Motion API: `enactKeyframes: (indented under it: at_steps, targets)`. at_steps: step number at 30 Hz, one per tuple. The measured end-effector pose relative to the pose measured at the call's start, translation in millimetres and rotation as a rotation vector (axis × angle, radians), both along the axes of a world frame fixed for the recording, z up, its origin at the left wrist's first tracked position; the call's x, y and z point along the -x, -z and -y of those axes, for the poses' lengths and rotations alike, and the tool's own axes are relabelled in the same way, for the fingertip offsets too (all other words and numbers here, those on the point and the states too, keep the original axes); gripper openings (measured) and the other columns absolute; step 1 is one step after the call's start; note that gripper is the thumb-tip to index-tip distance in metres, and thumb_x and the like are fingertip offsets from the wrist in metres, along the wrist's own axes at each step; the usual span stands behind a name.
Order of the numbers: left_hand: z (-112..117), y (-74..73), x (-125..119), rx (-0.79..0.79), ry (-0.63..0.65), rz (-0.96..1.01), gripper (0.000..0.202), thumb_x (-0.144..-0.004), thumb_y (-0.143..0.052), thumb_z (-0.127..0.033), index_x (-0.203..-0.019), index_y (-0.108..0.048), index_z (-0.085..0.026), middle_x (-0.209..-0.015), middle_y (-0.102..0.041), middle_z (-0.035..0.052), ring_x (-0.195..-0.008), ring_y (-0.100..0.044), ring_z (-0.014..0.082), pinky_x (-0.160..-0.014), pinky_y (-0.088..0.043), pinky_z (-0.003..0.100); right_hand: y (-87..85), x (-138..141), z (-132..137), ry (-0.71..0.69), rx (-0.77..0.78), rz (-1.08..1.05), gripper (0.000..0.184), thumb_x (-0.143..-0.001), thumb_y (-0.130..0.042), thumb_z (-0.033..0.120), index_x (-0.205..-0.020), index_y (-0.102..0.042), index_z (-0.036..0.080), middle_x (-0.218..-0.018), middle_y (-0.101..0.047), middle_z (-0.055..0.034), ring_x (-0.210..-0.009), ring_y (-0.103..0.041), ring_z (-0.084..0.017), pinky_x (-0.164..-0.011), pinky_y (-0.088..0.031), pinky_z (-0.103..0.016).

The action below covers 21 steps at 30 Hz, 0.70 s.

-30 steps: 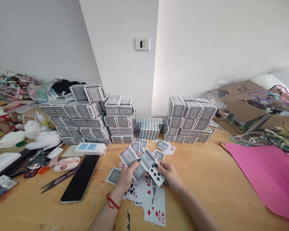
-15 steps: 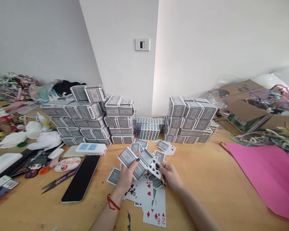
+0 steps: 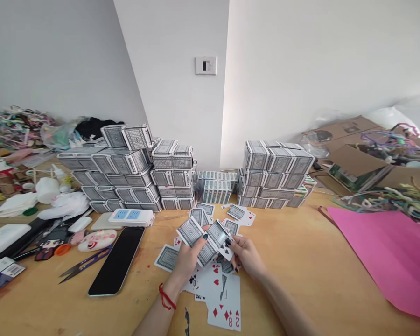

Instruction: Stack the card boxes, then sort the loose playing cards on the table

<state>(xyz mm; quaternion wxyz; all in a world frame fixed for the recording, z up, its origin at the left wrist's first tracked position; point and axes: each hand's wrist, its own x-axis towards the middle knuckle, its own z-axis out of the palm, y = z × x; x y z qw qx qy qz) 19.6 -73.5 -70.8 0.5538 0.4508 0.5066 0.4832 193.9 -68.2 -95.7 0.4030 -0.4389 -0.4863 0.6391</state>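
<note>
My left hand (image 3: 189,256), a red string bracelet on its wrist, is closed on overlapping playing cards (image 3: 191,229), patterned backs up, with the thumb pressed on top. My right hand (image 3: 247,255) pinches the right side of the bunch, by a spade card (image 3: 226,252) whose face shows partly below a back-up card (image 3: 217,232). How these cards are joined I cannot tell. Beneath my hands lie loose playing cards (image 3: 224,303), some face up, some face down. One face-down card (image 3: 167,257) lies left of my left hand.
Block stacks built of cards stand at the left (image 3: 122,161), centre (image 3: 173,177) and right (image 3: 276,172), with packed card boxes (image 3: 217,189) between. A phone (image 3: 117,261), scissors (image 3: 86,263) and a power strip (image 3: 131,217) lie left. Pink paper (image 3: 385,256) and a cardboard box (image 3: 360,163) are right.
My left hand and its cards have shifted slightly right, closer to my right hand. The spade card is now more covered by the back-up card.
</note>
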Motion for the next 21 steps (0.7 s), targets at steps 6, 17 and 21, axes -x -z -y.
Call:
enactKeyframes:
  at_steps: [6,17,21]
  targets:
    - [0,6.5,1,-0.007,0.065,0.011,0.05,-0.072,-0.055,-0.041,-0.116,-0.053,-0.016,-0.091,-0.067,0.007,-0.077,-0.061,0.022,-0.068,-0.047,0.034,1.6,0,0,-0.038,-0.02,-0.005,0.045,-0.071,-0.048,0.06,-0.062,-0.048,0.016,-0.04,-0.056,0.0023,-0.027,-0.045,-0.007,-0.03,-0.024,-0.017]
    - [-1,-1.3,2,-0.053,0.066,-0.047,0.037,-0.073,-0.054,-0.032,-0.107,-0.058,-0.017,-0.104,-0.063,0.0065,-0.101,-0.054,0.0238,-0.081,-0.044,0.031,6.2,1,-1,-0.073,-0.001,-0.068,0.044,-0.068,-0.053,0.061,-0.064,-0.044,0.017,-0.04,-0.054,0.0037,-0.03,-0.045,-0.008,-0.034,-0.03,-0.018]
    - [-1,-2.7,2,-0.054,0.097,-0.044,0.037,-0.073,-0.054,-0.031,-0.106,-0.059,-0.016,-0.11,-0.061,0.0065,-0.101,-0.054,0.0227,-0.084,-0.044,0.031,1.2,1,0,-0.061,-0.019,-0.02,0.044,-0.07,-0.052,0.06,-0.063,-0.043,0.018,-0.037,-0.052,0.0044,-0.028,-0.04,-0.006,-0.034,-0.025,-0.018]
